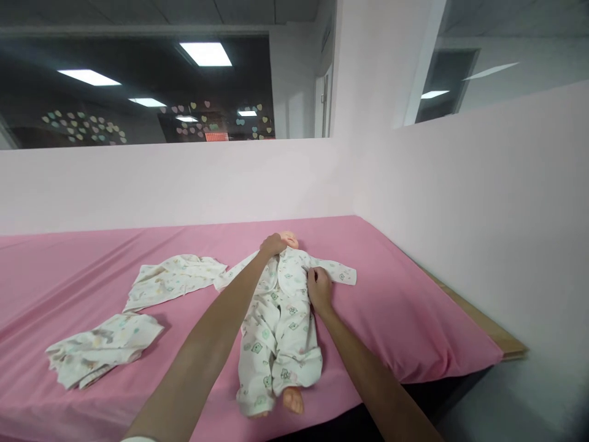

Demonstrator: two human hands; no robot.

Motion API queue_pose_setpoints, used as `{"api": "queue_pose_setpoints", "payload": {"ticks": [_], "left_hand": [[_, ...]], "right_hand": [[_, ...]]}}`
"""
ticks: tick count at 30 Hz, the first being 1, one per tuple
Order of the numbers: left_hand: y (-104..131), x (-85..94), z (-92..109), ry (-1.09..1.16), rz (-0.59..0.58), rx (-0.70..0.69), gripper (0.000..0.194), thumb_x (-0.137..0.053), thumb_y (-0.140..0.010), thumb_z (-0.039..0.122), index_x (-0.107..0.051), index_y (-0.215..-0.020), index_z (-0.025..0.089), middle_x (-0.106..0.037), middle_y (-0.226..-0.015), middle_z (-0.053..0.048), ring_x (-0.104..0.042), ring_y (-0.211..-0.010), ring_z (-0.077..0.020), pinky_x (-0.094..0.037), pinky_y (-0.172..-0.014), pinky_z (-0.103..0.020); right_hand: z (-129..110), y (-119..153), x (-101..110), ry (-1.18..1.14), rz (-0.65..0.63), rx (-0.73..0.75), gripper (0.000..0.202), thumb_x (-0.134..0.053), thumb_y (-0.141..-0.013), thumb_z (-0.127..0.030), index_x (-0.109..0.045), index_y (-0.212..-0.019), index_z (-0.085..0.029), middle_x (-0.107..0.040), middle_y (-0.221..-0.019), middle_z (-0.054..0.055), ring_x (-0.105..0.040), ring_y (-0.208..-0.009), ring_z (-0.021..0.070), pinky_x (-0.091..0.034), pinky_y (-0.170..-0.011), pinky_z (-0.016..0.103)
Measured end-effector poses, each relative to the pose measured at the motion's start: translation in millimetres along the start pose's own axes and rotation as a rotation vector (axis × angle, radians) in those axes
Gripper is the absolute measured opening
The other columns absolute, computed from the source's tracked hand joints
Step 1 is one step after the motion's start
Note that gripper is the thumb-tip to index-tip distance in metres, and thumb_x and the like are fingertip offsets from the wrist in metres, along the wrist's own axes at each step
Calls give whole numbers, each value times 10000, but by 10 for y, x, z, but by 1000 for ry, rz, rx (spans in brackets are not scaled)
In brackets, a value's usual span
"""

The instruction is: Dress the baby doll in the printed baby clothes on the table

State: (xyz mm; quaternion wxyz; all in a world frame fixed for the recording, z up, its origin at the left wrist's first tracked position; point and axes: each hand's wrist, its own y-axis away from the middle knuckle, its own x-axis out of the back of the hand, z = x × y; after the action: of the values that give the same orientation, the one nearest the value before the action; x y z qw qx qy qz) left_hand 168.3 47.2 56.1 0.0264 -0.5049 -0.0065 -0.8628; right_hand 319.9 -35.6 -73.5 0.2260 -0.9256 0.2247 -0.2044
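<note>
A baby doll (289, 239) lies on its back on the pink sheet, its head toward the wall. It wears a white printed top (291, 272) and white printed trousers (294, 337); one bare foot shows below a trouser leg. My left hand (273, 245) is at the doll's neck and collar, its fingers bent and partly hidden. At the right side of the doll's chest, my right hand (319, 287) is closed, pinching the edge of the top. The right-hand sleeve stretches out flat beyond it.
Two printed white garments lie left of the doll, one spread out (177, 279) and one bunched (105, 347). The pink-covered bed (381, 319) meets walls behind and at right. A wooden edge (483, 322) shows at right.
</note>
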Motion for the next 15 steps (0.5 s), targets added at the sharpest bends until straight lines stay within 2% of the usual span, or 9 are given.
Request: {"api": "queue_pose_setpoints", "payload": {"ticks": [4, 6, 9, 11, 15], "left_hand": [[-29, 25, -18, 5, -59, 5, 222, -692, -710, 299, -605, -824, 130, -661, -747, -105, -629, -709, -215, -396, -545, -261], [-30, 41, -43, 14, -99, 6, 178, -660, -755, 289, -570, -742, 135, -577, -592, -36, -553, -568, -150, -372, -507, -253], [-28, 59, -102, 23, -141, -3, 211, -644, -788, 289, -520, -686, 152, -471, -513, 42, -434, -469, -79, -360, -484, -224], [-26, 57, -135, 16, -137, -15, 247, -654, -777, 290, -492, -641, 162, -449, -502, 44, -428, -467, -78, -357, -483, -223], [-14, 21, -123, -35, -67, -48, 266, -682, -722, 291, -478, -596, 177, -498, -531, -13, -540, -572, -154, -367, -516, -254]], "right_hand": [[30, -25, -24, -32, 7, -46, 270, -411, -873, -380, -544, -708, -214, -637, -800, 54, -535, -783, 205, -396, -717, 311], [38, -29, -23, -48, 6, -67, 276, -404, -873, -373, -545, -699, -213, -644, -796, 60, -541, -766, 205, -397, -693, 307], [49, -32, -22, -60, 7, -84, 266, -409, -868, -364, -546, -698, -212, -648, -799, 63, -549, -770, 208, -396, -688, 306], [57, -34, -25, -62, 6, -89, 261, -413, -866, -361, -540, -693, -213, -646, -794, 59, -552, -775, 209, -394, -693, 307], [77, -35, -35, -59, -6, -90, 276, -406, -868, -354, -511, -654, -217, -629, -758, 46, -543, -752, 202, -385, -679, 302]]}}
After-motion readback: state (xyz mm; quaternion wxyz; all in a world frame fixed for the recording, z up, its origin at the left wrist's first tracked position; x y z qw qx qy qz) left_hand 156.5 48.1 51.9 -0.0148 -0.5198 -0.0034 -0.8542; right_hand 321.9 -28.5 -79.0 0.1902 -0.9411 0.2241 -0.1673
